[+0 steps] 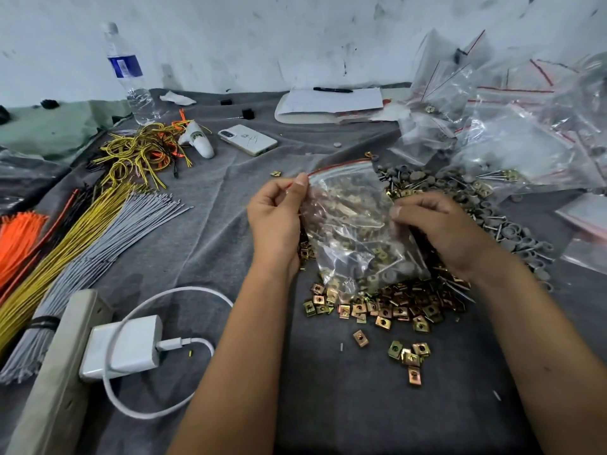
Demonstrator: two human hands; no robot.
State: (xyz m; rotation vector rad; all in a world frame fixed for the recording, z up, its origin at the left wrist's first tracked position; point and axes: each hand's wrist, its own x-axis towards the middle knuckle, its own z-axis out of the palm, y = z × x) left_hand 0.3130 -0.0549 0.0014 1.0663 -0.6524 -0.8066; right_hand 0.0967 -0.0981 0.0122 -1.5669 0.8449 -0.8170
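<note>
Between left hand (pixel 274 215) and right hand (pixel 440 229), both pinching, hangs the zip bag (pixel 354 224).

place: small informal workshop for sorting and packing parts | surface: grey cloth (pixel 213 198) spread as work area | stock: loose heap of metal clips (pixel 387 307), grey caps (pixel 515 234), bundles of wires (pixel 108 234) | packing: pile of clear zip bags (pixel 512 142) | wall: white wall (pixel 295 34), stained
</note>
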